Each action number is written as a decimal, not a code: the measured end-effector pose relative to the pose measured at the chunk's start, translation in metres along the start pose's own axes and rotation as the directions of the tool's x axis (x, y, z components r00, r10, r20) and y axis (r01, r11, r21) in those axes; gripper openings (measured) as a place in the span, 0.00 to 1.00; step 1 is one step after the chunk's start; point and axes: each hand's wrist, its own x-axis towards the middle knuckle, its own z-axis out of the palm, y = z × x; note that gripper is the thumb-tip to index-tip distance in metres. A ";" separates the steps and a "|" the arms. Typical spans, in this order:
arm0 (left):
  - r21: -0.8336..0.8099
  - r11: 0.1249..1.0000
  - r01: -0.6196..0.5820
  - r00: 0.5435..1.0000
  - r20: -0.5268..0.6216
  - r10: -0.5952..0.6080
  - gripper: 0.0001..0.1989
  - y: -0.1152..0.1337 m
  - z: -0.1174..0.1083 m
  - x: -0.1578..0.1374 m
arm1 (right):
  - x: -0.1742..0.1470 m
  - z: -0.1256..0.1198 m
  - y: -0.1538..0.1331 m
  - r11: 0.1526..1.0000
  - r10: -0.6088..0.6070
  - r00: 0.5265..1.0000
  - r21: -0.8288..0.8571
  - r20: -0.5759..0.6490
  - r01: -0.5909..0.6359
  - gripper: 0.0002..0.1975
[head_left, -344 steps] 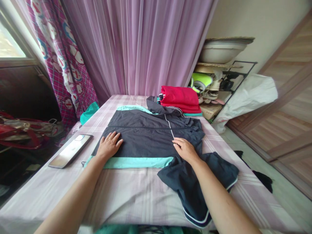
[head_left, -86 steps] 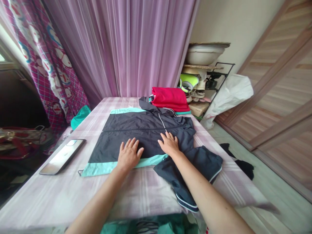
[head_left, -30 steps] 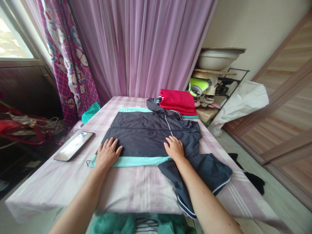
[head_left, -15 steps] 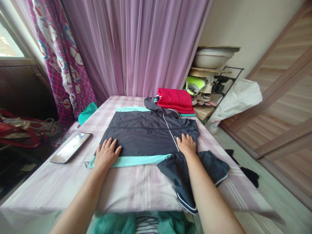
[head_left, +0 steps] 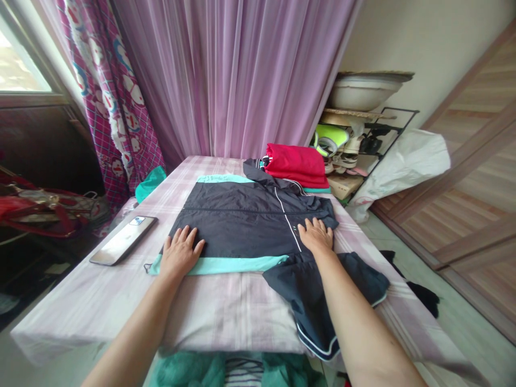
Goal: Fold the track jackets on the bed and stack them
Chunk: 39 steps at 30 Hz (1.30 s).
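Note:
A dark navy zip jacket [head_left: 237, 231] with turquoise side strips and white piping lies flat across the table, its collar end to the right. My left hand [head_left: 182, 252] rests palm down on the hem end, fingers spread over the dark cloth and the near turquoise strip. On the upper chest, beside the white piping line, my right hand [head_left: 316, 235] presses flat with its fingers apart. One sleeve [head_left: 306, 301] drapes toward the table's front edge under my right forearm. The far sleeve reaches toward a folded red garment [head_left: 296, 166].
A phone [head_left: 124, 241] lies face down on the checked tablecloth [head_left: 226, 312] at the left. Behind the table hang purple curtains [head_left: 234, 75]. To the right stand a shoe rack [head_left: 363, 156] with a basin [head_left: 365, 91] on top and a white plastic bag [head_left: 407, 166].
The view has shifted slightly, so everything sits a little further right. Both hands stay flat on the jacket, in nearly the same places.

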 end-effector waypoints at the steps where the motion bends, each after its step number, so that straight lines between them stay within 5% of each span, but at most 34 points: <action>1: -0.001 1.000 -0.002 1.000 0.000 0.002 0.30 0.000 0.000 0.000 | 0.000 0.003 0.003 1.000 0.021 1.000 -0.006 0.019 -0.021 0.30; 7: -0.008 1.000 0.002 1.000 -0.011 -0.002 0.30 0.001 -0.001 -0.001 | -0.001 0.007 0.007 1.000 0.006 1.000 0.009 -0.026 -0.006 0.29; 15: -0.004 1.000 0.000 1.000 -0.006 0.000 0.30 0.000 0.000 0.000 | -0.003 0.021 0.021 0.965 -0.137 0.911 0.156 -0.388 0.211 0.23; 20: -0.004 1.000 0.006 1.000 0.012 -0.006 0.30 0.001 -0.003 0.000 | -0.006 0.025 0.020 0.917 -0.325 0.910 0.148 -0.259 0.370 0.20; 28: -0.008 1.000 0.015 1.000 0.018 -0.015 0.30 0.001 -0.004 -0.001 | -0.006 0.017 0.014 0.946 -0.288 0.956 0.141 -0.048 0.292 0.25; 39: -0.013 1.000 0.023 0.999 0.032 -0.023 0.30 0.002 -0.004 0.001 | -0.009 0.016 0.015 0.895 -0.318 0.931 0.268 -0.180 0.357 0.20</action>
